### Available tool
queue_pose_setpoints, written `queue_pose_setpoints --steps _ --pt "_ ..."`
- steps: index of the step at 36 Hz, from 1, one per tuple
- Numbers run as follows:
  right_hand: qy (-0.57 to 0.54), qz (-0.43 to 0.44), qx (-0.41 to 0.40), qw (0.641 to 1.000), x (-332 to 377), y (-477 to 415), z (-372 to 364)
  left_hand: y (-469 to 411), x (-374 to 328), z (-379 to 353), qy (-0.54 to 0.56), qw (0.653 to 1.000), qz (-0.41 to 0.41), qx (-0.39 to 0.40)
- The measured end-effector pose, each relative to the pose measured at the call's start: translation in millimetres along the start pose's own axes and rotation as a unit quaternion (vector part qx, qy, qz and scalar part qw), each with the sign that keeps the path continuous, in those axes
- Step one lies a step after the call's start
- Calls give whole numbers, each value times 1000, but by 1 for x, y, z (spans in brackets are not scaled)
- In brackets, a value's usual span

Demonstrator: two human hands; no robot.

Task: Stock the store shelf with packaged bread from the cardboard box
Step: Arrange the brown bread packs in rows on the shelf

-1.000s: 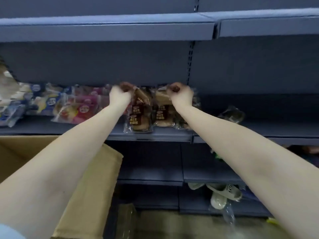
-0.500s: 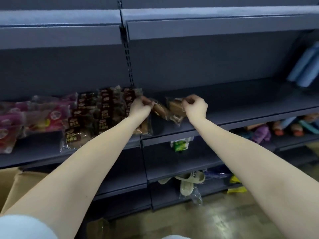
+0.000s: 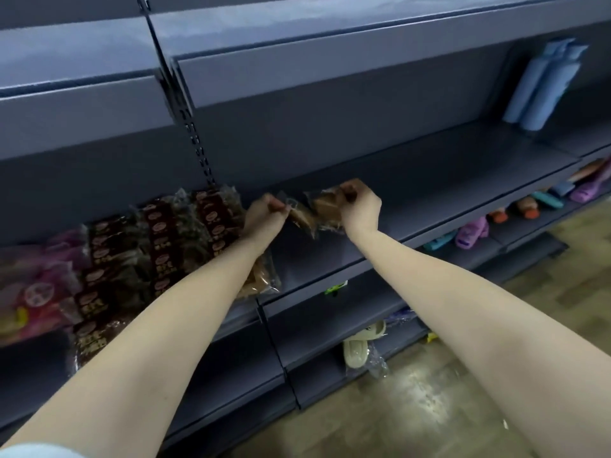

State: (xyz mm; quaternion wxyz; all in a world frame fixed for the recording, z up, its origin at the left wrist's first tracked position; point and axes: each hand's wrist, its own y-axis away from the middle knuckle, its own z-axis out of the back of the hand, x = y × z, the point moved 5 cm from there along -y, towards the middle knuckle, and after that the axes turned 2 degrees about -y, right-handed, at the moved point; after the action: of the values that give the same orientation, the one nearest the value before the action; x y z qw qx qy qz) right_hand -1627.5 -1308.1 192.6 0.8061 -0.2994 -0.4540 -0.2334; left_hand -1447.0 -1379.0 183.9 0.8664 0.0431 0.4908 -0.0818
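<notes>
Head: two hands (image 3: 264, 217) (image 3: 361, 213), one packet (image 3: 300, 219) (image 3: 326, 208) each

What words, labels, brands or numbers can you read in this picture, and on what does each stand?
Nothing reads clearly.
Dark-red bread packs: white logos and characters, too blurred.
Pink packs: round white emblem, blurred.
Green tag under the bread shelf: too small.
Held bread packs: no print shows.
</notes>
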Motion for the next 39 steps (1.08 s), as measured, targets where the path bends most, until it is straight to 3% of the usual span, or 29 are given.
queue_pose_setpoints --steps 7,15,23,33,39 --pt "7 48 -52 997 -5 -7 -17 -19 12 -6 -13 1000 -10 22" --pt "32 76 -43 996 -5 -38 -23 -32 8 -18 -95 992 -20 86" --pt "23 101 94 990 -18 -38 -26 -40 0 -50 -118 987 -7 107" --pt "120 147 189 964 -69 -34 -15 -44 7 -60 -192 979 -41 49" --pt "126 72 190 971 -75 -35 -18 -46 -8 -57 -200 977 -72 -20"
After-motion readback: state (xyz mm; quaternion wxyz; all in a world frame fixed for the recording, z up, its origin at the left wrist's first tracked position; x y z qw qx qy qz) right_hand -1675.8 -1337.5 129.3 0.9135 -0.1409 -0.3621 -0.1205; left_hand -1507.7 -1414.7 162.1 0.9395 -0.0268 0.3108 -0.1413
